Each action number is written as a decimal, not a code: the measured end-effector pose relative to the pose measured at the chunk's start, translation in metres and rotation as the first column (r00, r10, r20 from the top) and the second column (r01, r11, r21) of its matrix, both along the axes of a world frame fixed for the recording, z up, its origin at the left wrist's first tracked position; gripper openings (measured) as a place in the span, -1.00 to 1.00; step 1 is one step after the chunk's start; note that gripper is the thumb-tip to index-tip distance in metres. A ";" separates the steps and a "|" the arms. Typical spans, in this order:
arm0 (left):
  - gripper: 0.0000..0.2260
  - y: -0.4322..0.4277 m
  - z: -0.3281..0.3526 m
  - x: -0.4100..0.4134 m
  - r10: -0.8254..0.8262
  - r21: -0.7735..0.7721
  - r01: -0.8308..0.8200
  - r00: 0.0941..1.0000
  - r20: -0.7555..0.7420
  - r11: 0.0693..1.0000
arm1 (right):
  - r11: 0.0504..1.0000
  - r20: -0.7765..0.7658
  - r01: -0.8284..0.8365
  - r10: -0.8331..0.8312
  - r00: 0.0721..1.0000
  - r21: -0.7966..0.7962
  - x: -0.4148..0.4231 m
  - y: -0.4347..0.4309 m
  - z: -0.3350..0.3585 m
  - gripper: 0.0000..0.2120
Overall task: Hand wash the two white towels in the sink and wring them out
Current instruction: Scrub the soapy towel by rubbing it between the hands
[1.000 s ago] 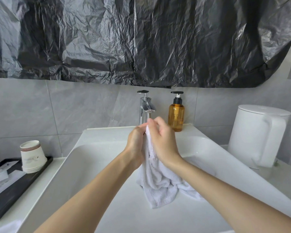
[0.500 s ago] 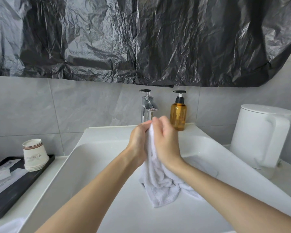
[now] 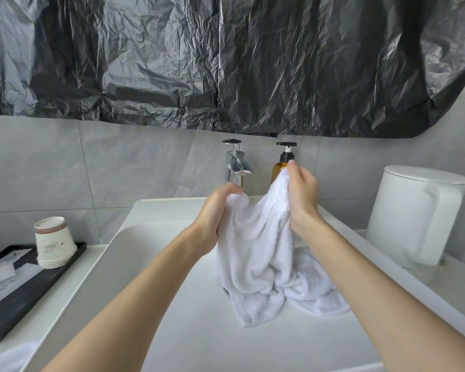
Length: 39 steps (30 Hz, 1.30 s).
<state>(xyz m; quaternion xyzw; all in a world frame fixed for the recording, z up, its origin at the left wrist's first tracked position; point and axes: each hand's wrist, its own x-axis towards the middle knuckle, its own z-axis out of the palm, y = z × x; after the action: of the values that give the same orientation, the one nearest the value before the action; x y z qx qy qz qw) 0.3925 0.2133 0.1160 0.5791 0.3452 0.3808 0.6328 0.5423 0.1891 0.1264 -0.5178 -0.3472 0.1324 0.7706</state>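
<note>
Head cam: you're pulling your left hand [image 3: 215, 216] and right hand [image 3: 302, 194] apart, each gripping the towel [image 3: 255, 253] over the sink [image 3: 172, 304], probably moving to a fresh patch.

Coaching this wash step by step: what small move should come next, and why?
Probably bring the left hand and right hand together to rub the white towel: each grips its top edge, apart, its tail lying in the sink.
</note>
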 end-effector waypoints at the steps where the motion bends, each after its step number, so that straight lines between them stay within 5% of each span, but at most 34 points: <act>1: -0.81 0.004 -0.002 -0.002 0.035 0.095 -0.030 0.998 -0.049 0.995 | 1.000 -0.019 0.016 -0.016 1.000 0.016 0.006 -0.003 0.001 -0.58; 4: -0.73 0.015 -0.012 -0.008 0.175 0.505 0.057 0.900 -0.399 0.861 | 0.998 -0.086 0.062 -0.060 0.994 0.028 0.021 -0.007 0.006 -0.60; 6: -0.65 0.020 -0.019 -0.013 0.261 0.606 0.196 0.770 -0.582 0.771 | 0.997 -0.094 0.065 -0.062 0.994 0.029 0.025 -0.008 0.008 -0.60; 12: -0.89 0.033 -0.021 -0.023 0.354 0.693 0.134 0.782 -0.513 0.708 | 0.990 -0.026 0.137 -0.137 0.990 0.016 0.032 -0.011 0.008 -0.57; 17: -0.82 0.017 -0.008 -0.015 0.072 0.391 0.020 0.973 -0.219 0.920 | 0.991 0.139 0.137 -0.137 0.981 0.009 0.016 -0.011 0.005 -0.57; 21: -0.55 -0.001 -0.012 0.006 -0.030 0.104 0.027 0.999 0.031 0.994 | 0.999 0.439 -0.030 0.038 0.898 -0.025 -0.029 -0.011 -0.009 -0.59; 24: -0.48 -0.006 -0.019 0.015 -0.026 0.107 0.020 0.998 0.055 0.994 | 0.998 0.578 -0.031 0.058 0.814 -0.056 -0.047 -0.007 -0.021 -0.58; 28: -0.49 -0.012 -0.017 0.019 -0.006 0.124 -0.001 0.998 0.063 0.992 | 0.995 0.429 0.096 -0.087 0.899 0.000 -0.036 -0.008 -0.015 -0.54; 32: -0.64 -0.007 -0.017 0.020 0.106 0.068 -0.115 0.987 0.123 0.991 | 0.999 0.564 0.012 -0.037 0.825 0.049 -0.051 -0.013 -0.028 -0.57; 36: -0.66 -0.012 -0.012 0.021 0.089 0.004 -0.091 0.987 0.132 0.996 | 0.996 0.405 0.088 -0.085 0.910 0.011 -0.044 -0.001 -0.019 -0.56; 39: -0.70 -0.008 -0.016 0.020 0.154 0.063 -0.163 0.979 0.136 0.985 | 0.999 0.576 -0.002 -0.027 0.817 0.048 -0.055 -0.013 -0.034 -0.60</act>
<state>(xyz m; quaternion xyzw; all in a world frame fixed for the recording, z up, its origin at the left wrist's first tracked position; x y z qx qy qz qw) 0.4127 0.2057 0.0998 0.5465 0.3340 0.4795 0.5998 0.4877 0.1765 0.0922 -0.5178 -0.5636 -0.0436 0.6421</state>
